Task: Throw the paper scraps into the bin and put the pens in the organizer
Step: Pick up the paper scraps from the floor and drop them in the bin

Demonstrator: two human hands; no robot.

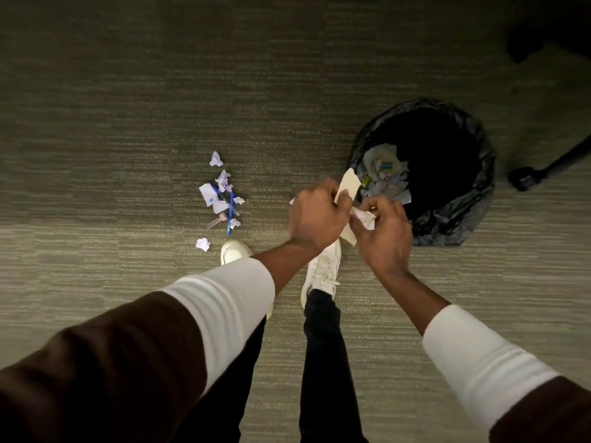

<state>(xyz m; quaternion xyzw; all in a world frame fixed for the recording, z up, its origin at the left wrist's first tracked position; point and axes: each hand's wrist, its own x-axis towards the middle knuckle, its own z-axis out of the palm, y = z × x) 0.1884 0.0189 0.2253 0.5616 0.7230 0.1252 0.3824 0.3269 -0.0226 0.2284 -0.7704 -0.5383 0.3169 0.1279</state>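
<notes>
- Both hands met just short of the bin [460,225], a round one lined with a black bag, crumpled white and grey paper already piled against its near-left inner wall.
- The left hand [315,215] was curled around a cream paper scrap [349,185], one end poking up past the knuckles, another end showing below.
- The right hand [382,230] pinched a small crumpled white scrap [364,216] between thumb and fingertips, touching the cream piece.
- Over on the carpet [128,123], well left of the bin, lay a litter of white paper scraps [216,158] mixed with blue pens [231,209] and what seemed a clear-barrelled one.
- White shoes [321,273] stood under the hands; a lone scrap sat just beside the left toe.
- A dark chair leg and caster [524,178] stood right of the bin.
- The hands were motion-blurred, so exact finger placement was hard to read; the bin's depth was lost in black.
</notes>
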